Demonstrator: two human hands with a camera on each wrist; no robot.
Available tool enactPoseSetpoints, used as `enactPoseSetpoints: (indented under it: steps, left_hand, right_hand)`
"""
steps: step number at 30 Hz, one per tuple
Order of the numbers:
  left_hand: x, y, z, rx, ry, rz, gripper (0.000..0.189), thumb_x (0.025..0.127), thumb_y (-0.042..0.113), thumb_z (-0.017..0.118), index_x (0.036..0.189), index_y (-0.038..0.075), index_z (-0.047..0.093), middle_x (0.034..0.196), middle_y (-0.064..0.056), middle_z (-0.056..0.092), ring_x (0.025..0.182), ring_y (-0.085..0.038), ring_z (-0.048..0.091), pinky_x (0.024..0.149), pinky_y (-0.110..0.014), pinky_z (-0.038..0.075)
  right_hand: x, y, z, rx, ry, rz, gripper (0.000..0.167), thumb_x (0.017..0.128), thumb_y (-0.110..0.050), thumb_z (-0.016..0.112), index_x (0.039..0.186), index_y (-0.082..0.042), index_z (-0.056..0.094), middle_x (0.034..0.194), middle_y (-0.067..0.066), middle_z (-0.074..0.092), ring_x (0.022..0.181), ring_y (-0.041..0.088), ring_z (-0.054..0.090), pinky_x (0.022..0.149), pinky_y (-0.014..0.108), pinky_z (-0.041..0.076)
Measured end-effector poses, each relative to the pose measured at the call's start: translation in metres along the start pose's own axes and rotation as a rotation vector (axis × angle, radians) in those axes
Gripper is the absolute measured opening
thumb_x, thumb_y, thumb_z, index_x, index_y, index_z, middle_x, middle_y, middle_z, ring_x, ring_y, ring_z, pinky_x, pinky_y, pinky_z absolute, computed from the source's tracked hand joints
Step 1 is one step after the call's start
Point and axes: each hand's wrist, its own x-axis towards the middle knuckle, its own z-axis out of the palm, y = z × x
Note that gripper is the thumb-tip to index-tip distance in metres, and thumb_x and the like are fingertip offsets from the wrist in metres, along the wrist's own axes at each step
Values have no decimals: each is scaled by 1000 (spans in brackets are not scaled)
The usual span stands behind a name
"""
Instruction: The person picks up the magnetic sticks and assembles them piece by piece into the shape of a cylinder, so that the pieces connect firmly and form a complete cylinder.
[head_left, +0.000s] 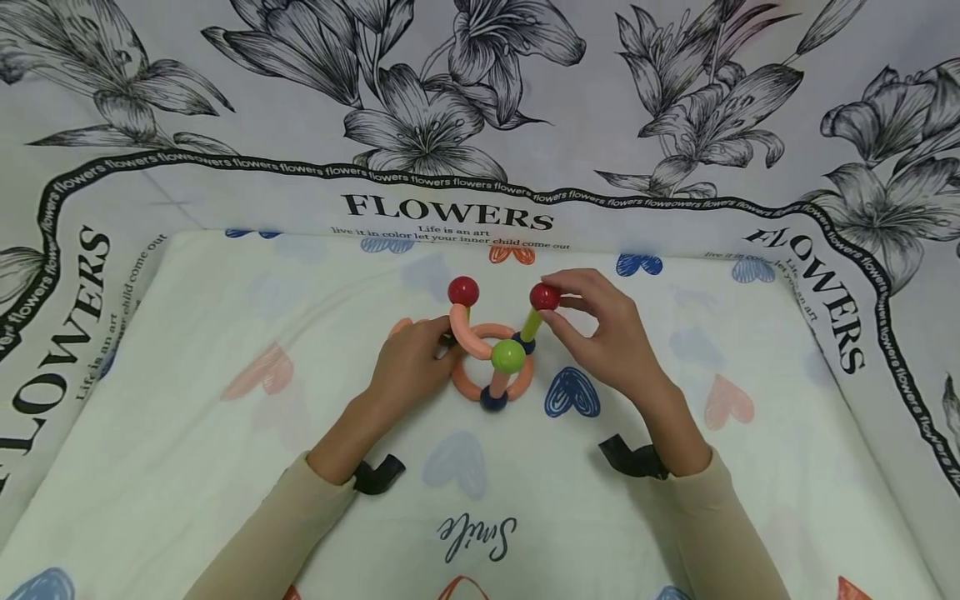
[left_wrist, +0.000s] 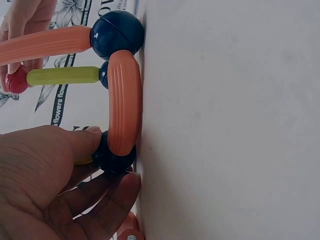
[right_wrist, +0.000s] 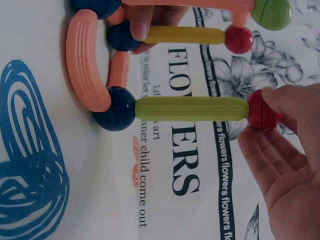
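Note:
A toy frame of rods and balls stands on the cloth between both hands. Its base is a ring of curved coral rods (head_left: 467, 383) joined by dark blue balls (head_left: 493, 398). My left hand (head_left: 411, 362) pinches the base's left blue ball (left_wrist: 116, 162) between thumb and fingers. With thumb and fingertips, my right hand (head_left: 611, 337) holds a red ball (head_left: 544, 297) atop a yellow-green rod (right_wrist: 192, 108), whose lower end meets another blue ball (right_wrist: 115, 110). Across the top, a curved coral rod (head_left: 467, 335) links a second red ball (head_left: 463, 291) to a green ball (head_left: 508, 357).
A loose coral piece (head_left: 401, 325) lies behind the left hand, partly hidden by it. The white cloth (head_left: 465, 467) carries printed hearts. Behind it rises a flower-printed fabric (head_left: 585, 158). A black strap (head_left: 381, 475) hangs at each wrist.

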Motion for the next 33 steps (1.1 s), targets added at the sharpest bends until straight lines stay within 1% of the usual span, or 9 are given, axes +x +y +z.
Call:
enactPoseSetpoints:
  steps: [4,8,11,12,15,18,22,30,33]
  left_hand:
    - [1,1,1,12,-6,-2,26,100,29,74,124,20,76,64,0,61,71,-18,60,78,-35,39]
    - [0,1,0,16,-10,-10,23,99,27,74,119,15,77,74,0,70,76,-17,65,85,-40,47]
    - [0,2,-1,13,-13,-6,22,99,27,74,118,16,77,74,0,70,75,-16,64,85,-39,46]
    - [0,2,-1,8,-13,-7,22,99,26,74,118,16,77,75,1,71,75,-16,64,79,-36,44]
    - [-1,2,-1,13,-17,-7,22,99,26,74,119,16,77,73,1,67,73,-16,61,75,-34,42]
    - [0,2,-1,20,-14,-9,17,99,26,74,113,15,76,73,1,65,72,-17,58,75,-36,43]
    - [1,1,0,31,-5,5,14,99,27,74,109,17,76,69,0,61,69,-17,55,84,-41,42]
    - [2,0,1,43,-9,8,11,98,25,75,105,16,75,67,1,58,66,-17,51,81,-39,40]
    - [3,0,2,38,-4,10,10,98,25,75,102,16,74,69,1,63,67,-16,54,78,-37,40]
  right_hand:
    - [-1,1,2,23,-6,1,47,93,-3,80,137,-7,66,132,10,69,122,22,71,98,27,60]
    - [-1,1,5,39,-5,10,49,92,-3,81,138,-7,66,133,10,69,122,22,71,96,24,59]
    - [-1,2,7,47,-1,13,49,92,-3,81,138,-7,66,133,10,69,123,22,71,95,24,60]
    - [-1,3,7,50,-1,13,49,91,-3,81,138,-7,66,133,10,69,124,22,70,95,24,60]
    - [-2,5,8,59,2,11,50,91,-2,81,138,-7,66,133,11,68,123,22,71,94,24,60]
    - [-2,6,8,61,-2,19,57,90,-2,82,143,-9,63,134,11,68,122,23,71,95,24,60]
    - [-2,6,7,55,-16,46,65,89,-5,84,148,-10,58,136,11,68,122,24,72,96,26,59]
    - [-1,9,7,65,-36,71,61,90,-5,83,147,-8,59,135,12,70,121,26,73,97,32,60]
    - [-1,10,7,64,-47,79,65,90,-5,84,149,-8,57,136,13,70,121,27,73,98,34,60]
